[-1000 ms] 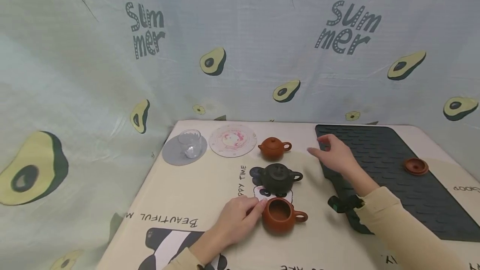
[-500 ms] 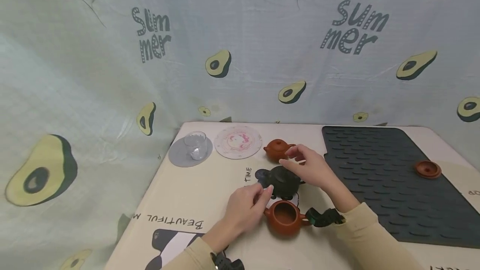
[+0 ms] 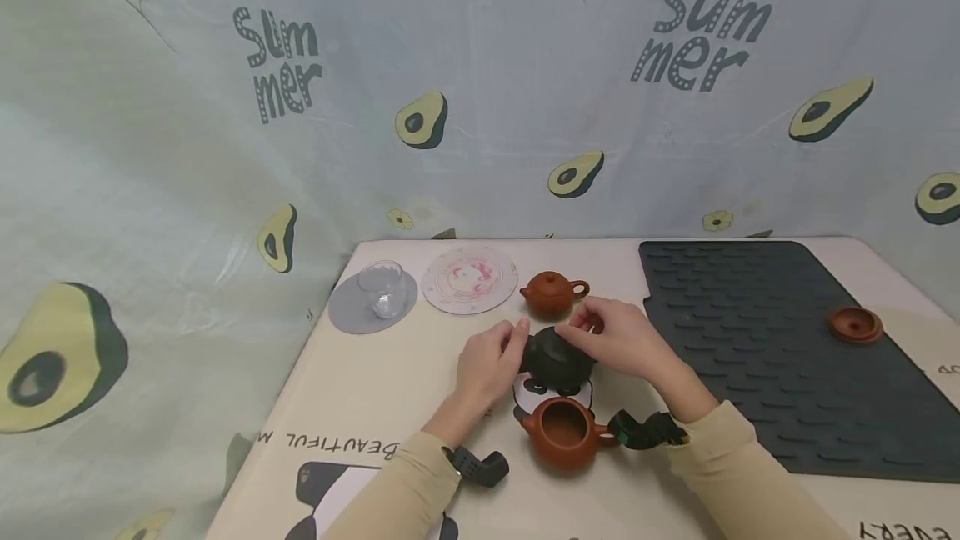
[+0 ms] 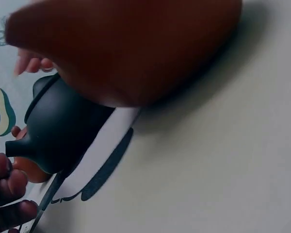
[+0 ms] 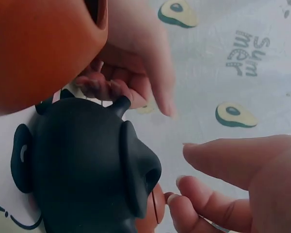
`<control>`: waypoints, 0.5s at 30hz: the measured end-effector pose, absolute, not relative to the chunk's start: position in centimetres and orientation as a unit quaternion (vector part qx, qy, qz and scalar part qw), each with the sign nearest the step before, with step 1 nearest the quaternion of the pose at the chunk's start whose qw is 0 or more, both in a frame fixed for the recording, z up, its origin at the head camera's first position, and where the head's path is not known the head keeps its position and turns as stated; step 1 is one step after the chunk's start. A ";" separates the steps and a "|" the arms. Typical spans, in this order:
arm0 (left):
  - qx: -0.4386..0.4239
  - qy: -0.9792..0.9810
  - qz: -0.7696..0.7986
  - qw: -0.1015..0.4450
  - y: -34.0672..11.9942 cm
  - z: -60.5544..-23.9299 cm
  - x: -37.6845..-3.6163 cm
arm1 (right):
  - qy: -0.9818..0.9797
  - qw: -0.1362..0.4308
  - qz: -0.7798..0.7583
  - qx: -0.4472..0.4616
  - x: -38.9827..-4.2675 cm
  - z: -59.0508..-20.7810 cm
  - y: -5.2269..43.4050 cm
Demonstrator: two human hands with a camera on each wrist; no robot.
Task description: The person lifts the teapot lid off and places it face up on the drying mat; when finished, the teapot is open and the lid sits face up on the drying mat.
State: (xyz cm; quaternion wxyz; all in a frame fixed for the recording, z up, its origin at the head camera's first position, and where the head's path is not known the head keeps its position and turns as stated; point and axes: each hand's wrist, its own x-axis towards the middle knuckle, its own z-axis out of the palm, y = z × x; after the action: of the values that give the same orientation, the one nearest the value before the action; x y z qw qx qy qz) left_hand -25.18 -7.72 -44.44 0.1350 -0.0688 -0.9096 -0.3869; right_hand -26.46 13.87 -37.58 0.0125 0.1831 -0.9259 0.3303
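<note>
A black teapot (image 3: 558, 361) with its lid on stands in the middle of the table. At its spout is my left hand (image 3: 489, 361); the right wrist view shows the thumb held apart from the spout, and whether the fingers touch it I cannot tell. My right hand (image 3: 618, 336) hovers over the lid (image 5: 138, 170), thumb and fingertips spread, with a gap to the knob in the right wrist view. Nearer me sits a lidless reddish-brown teapot (image 3: 564, 440), its spout to the left. Its near side fills the top of the left wrist view.
Behind the black teapot stands a small lidded brown teapot (image 3: 551, 297). At the back left are a glass cup (image 3: 381, 290) on a grey round mat (image 3: 347, 317) and a pink-patterned round mat (image 3: 457, 294). A brown lid (image 3: 855, 325) lies upturned on the black ribbed mat (image 3: 735, 373) at right.
My right hand has come left from the black mat's edge to above the black teapot's lid. My left hand has left the open brown teapot and moved forward to the black teapot's spout.
</note>
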 end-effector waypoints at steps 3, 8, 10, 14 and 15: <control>-0.084 -0.914 -0.376 0.131 -7.7 -44.3 -25.3 | -0.931 0.011 0.316 0.180 -26.5 -37.2 13.9; -0.105 -0.915 -0.366 0.134 -7.8 -44.2 -25.3 | -0.938 -0.004 0.299 0.174 -26.5 -37.0 13.7; -0.104 -0.914 -0.370 0.130 -7.9 -44.4 -25.2 | -0.940 -0.006 0.292 0.177 -26.5 -37.1 13.6; -0.099 -0.913 -0.377 0.125 -8.0 -44.8 -24.9 | -0.937 0.007 0.288 0.199 -26.5 -37.7 13.5; -0.098 -0.912 -0.379 0.121 -8.0 -44.9 -24.7 | -0.936 0.010 0.287 0.204 -26.5 -38.0 13.4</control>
State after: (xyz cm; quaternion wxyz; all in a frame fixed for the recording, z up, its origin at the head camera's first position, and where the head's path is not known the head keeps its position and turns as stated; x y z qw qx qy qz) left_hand -24.75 -7.97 -44.94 0.1213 -0.0983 -0.9122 -0.3787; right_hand -26.47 13.43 -37.97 0.0095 0.2037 -0.9359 0.2873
